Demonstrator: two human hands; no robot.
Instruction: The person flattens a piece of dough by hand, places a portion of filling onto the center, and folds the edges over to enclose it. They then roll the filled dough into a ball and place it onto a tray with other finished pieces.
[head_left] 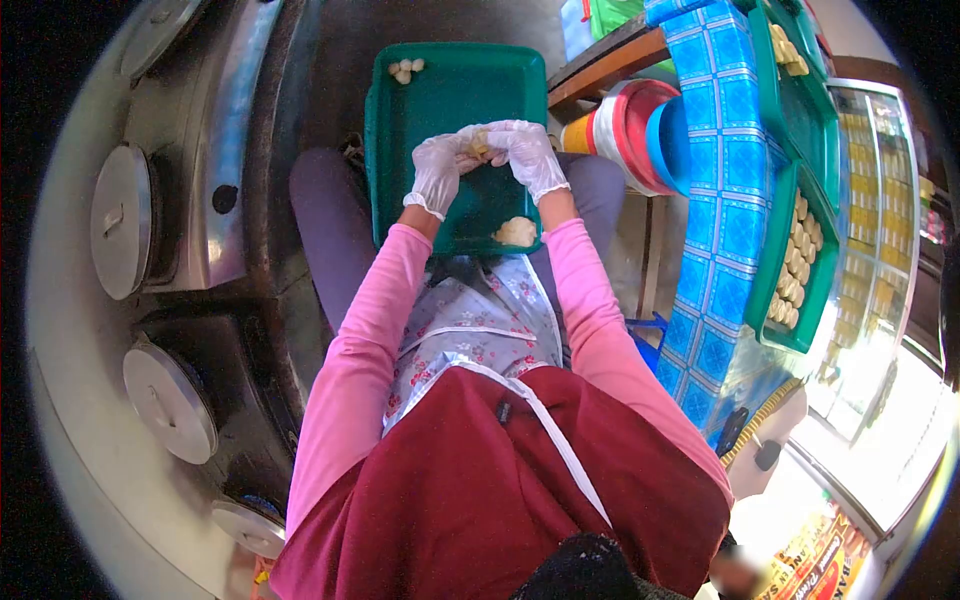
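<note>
A green tray (455, 62) rests across my lap. Over its middle, my left hand (440, 165) and my right hand (517, 148), both in clear plastic gloves, meet with bent fingers. Pinched between the fingertips of both is a small pale piece of dough (479, 149), partly covered by the fingers. A larger lump of white dough (516, 232) lies in the near right corner of the tray, below my right hand. Several small round dough balls (405, 70) are grouped in the far left corner.
At right, a table with a blue checked cloth (715, 150) bears green trays, one holding rows of pale dough pieces (796, 262). Red and blue round tubs (640, 135) stand beside my right knee. Lidded metal pots (122, 220) line the left side.
</note>
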